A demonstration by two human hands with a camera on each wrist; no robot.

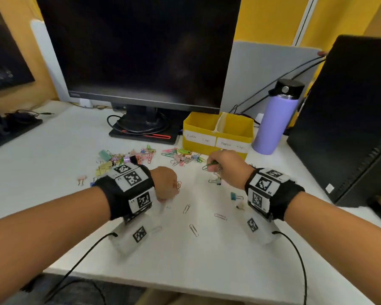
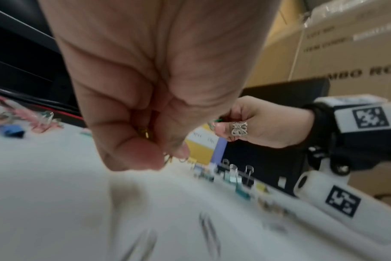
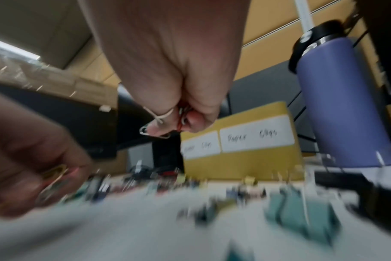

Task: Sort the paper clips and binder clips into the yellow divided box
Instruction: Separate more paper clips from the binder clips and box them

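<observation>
The yellow divided box (image 1: 240,139) stands behind the clips, labelled for binder clips on the left and paper clips on the right (image 3: 259,136). A heap of coloured paper clips and binder clips (image 1: 141,156) lies in front of the monitor. My left hand (image 1: 166,183) is curled round gold paper clips (image 1: 178,185), just above the desk. My right hand (image 1: 222,161) pinches a bunch of paper clips, a green paper clip (image 1: 208,166) sticking out, in front of the box. Loose paper clips (image 1: 193,230) and a teal binder clip (image 1: 235,196) lie between my wrists.
A dark monitor (image 1: 141,51) on its stand fills the back. A purple bottle (image 1: 275,119) stands right of the box, a black computer tower (image 1: 350,119) further right. Cables run from both wrist cameras over the desk's front edge (image 1: 141,285).
</observation>
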